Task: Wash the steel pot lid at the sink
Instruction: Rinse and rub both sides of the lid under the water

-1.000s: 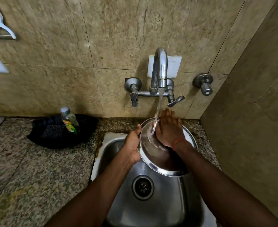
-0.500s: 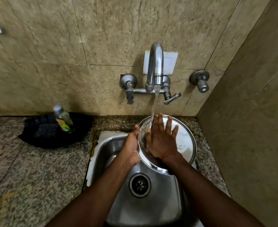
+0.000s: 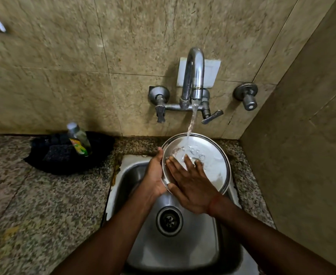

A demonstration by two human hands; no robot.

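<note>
Right hand: flat and fully open, fingers spread, palm pressed on the face of the steel pot lid; gripping nothing. Fingertips sit at the point where the water stream lands.

Left hand: curled around the lid's left rim, thumb on the near edge, fingers hidden behind the disc. It carries the lid's weight.

Lid position: held over the back of the sink, tilted with its far edge raised toward the tap, inner face toward the camera. Round, so no long axis; the tilt runs near-to-far.

Key relation: the unwiped part of the lid lies right and beyond the right palm. Judgement: a rubbing sweep would go that way, the right hand being the nearer one, the left only steadying.

Unclear: lid's knob or handle not visible, presumably on the back face. Lower rim covered by the right hand. Any soap or residue cannot be made out through glare and splash. On the counter to the left, a bottle stands in a dark tray.
</note>
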